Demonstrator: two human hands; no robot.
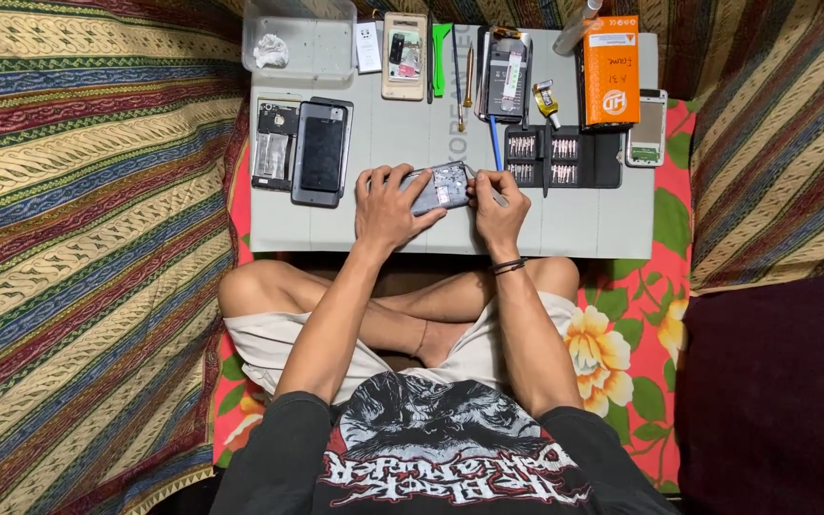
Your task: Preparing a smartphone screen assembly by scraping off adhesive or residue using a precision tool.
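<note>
Opened phone, mid-mat, gripped by left hand, fingers curled round its left end; right hand pinching a thin tool at its right edge; bit case, orange box, dark phone beyond.

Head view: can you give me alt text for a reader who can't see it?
Seen from above, a seated person's left hand holds an opened phone on a grey work mat while the right hand works at its edge with a thin tool. Other phones, a bit set and an orange box lie beyond.
</note>
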